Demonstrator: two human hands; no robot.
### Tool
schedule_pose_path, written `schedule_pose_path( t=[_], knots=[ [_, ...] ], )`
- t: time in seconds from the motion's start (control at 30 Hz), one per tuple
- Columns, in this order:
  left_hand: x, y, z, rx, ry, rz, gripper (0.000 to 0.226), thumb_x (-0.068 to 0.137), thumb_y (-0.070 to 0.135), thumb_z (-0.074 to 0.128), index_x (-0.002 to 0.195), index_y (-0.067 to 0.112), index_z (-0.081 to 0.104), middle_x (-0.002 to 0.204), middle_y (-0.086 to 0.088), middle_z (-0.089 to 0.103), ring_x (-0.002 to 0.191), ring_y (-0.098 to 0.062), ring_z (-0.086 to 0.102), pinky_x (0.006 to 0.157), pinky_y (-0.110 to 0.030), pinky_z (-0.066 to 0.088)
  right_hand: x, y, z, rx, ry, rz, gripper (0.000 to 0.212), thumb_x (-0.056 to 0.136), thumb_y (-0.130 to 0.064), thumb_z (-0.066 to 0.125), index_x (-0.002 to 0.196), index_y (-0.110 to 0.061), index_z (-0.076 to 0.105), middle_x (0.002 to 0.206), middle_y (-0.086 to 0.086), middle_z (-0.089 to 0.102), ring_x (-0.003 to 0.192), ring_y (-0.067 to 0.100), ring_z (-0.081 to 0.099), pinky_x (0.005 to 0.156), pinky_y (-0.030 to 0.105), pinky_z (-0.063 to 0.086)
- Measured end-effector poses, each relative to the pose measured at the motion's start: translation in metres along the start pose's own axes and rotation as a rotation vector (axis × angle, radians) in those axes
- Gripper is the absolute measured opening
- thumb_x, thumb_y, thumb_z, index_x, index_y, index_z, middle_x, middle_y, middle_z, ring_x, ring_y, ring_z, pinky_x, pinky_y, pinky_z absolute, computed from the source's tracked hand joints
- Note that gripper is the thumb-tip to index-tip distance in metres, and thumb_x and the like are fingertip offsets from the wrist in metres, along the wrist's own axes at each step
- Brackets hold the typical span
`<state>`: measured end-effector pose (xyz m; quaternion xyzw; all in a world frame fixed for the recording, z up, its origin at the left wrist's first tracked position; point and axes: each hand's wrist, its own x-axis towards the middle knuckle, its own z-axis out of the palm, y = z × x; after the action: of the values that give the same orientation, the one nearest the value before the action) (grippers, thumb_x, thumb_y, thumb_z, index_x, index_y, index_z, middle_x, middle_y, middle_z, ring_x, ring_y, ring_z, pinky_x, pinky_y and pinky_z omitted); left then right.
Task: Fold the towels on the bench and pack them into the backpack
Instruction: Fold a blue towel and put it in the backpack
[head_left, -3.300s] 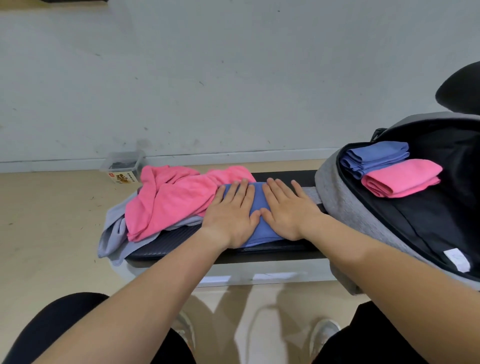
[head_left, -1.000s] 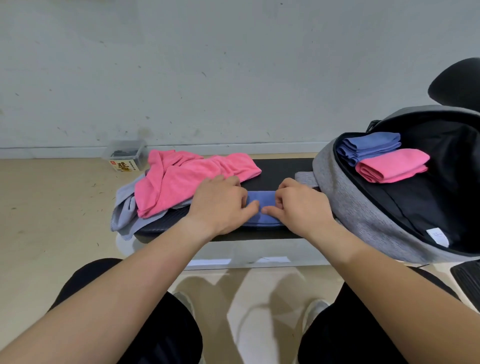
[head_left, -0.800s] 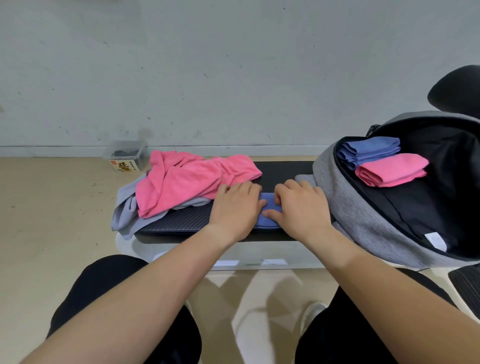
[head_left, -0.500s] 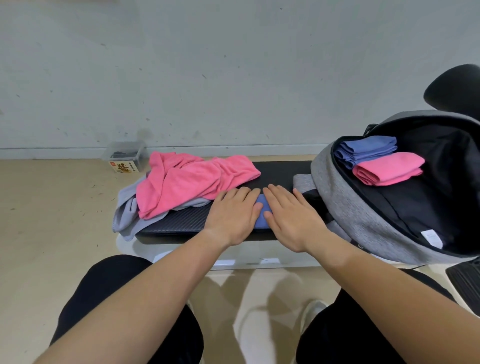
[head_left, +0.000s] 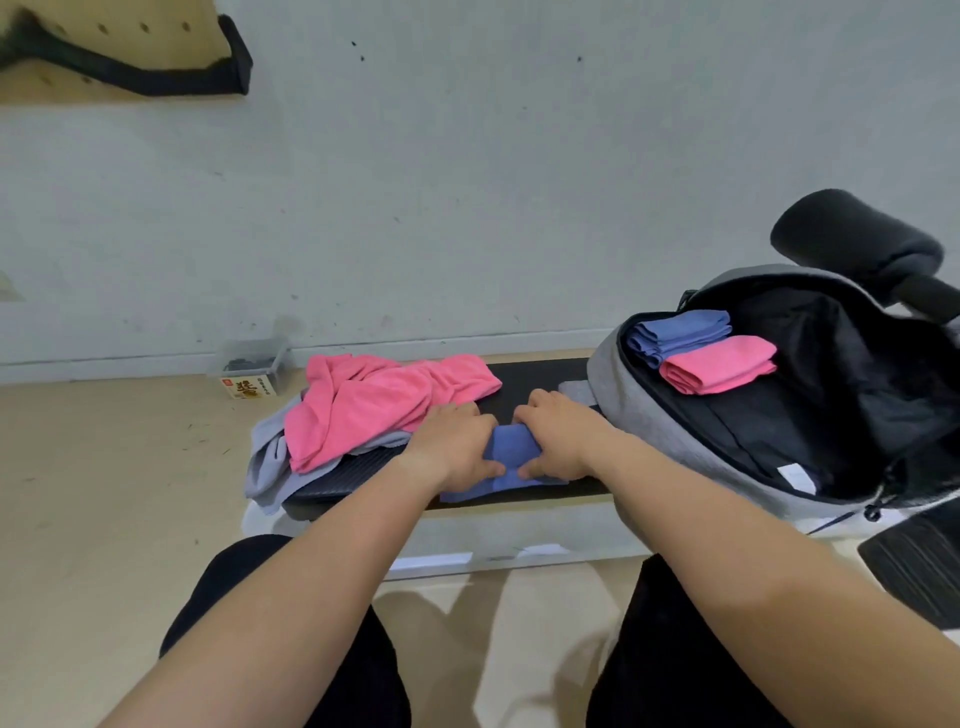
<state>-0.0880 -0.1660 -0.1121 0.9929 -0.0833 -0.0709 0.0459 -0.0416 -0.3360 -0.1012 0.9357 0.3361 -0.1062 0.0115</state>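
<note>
Left hand (head_left: 457, 441) and right hand (head_left: 558, 436) clamp the blue towel (head_left: 511, 454) from either side, fingers curled over its far edge and thumbs meeting at its near edge. The blue towel lies as a compact folded bundle at the near edge of the tabletop (head_left: 535, 376), between the two hands. Expect a light, soft, limp item: it has no stiffness of its own, and the layers are likely to slide apart or spring open if lifted by one corner. Take hold across the full thickness of the stack at both short sides and keep the layers pinched during transfer. Just left of the left hand, the pink towel (head_left: 384, 400) lies crumpled and unfolded on the tabletop, on top of the grey towel (head_left: 270, 462), which hangs over the left end; a careless lift can drag either along. To the right, the backpack (head_left: 613, 400) stands open at the end of the tabletop, its mouth toward the person. The packed pink towel (head_left: 719, 371) and the packed blue towel (head_left: 680, 335) lie side by side in its upper part, with dark lining free below them. The grey rim of the backpack stands between the bundle and the compartment, so the load must clear it. Farther off, a small plastic box (head_left: 252, 366) sits on the floor (head_left: 104, 467) against the wall (head_left: 467, 208).
</note>
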Motion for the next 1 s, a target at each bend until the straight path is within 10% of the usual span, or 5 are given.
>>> schedule_pose_path(
  t=[0.33,0.5,0.73,1.0],
  knots=[
    [-0.004,0.038,-0.064,-0.49,0.135,0.118,0.026,0.071,0.048,0.081,0.075,0.031,0.062,0.069,0.015,0.063,0.065,-0.001,0.056,0.058,-0.022,0.04,-0.087,0.056,-0.055,0.659,0.266,0.126,0.036,0.065,-0.04,0.083,0.091,-0.033,0.059,0.089,-0.008,0.064,0.081,0.011,0.06,0.07,0.029,0.048],
    [0.036,0.099,-0.075,-0.702,0.242,0.094,0.039,0.065,0.055,0.081,0.078,0.021,0.068,0.073,0.005,0.069,0.065,-0.011,0.06,0.06,-0.032,0.045,-0.119,0.117,-0.055,1.04,0.485,0.262,0.044,0.077,-0.032,0.083,0.114,-0.019,0.062,0.101,-0.001,0.074,0.095,0.012,0.071,0.085,0.03,0.056],
    [0.095,0.178,-0.059,-0.885,0.176,0.146,0.056,0.075,0.034,0.078,0.124,0.025,0.053,0.117,0.012,0.058,0.109,-0.011,0.058,0.085,-0.026,0.046,-0.137,0.2,-0.046,0.818,0.655,0.547,0.029,0.08,-0.025,0.079,0.106,-0.016,0.07,0.094,0.0,0.072,0.088,0.019,0.068,0.081,0.037,0.056],
    [0.143,0.23,-0.02,-0.505,0.092,0.241,0.052,0.086,0.025,0.073,0.132,0.015,0.052,0.128,-0.006,0.059,0.113,-0.023,0.056,0.089,-0.03,0.044,-0.117,0.243,-0.028,0.429,0.398,0.824,0.039,0.081,-0.025,0.076,0.107,-0.001,0.059,0.107,0.018,0.065,0.092,0.033,0.062,0.073,0.035,0.05]
  ],
)
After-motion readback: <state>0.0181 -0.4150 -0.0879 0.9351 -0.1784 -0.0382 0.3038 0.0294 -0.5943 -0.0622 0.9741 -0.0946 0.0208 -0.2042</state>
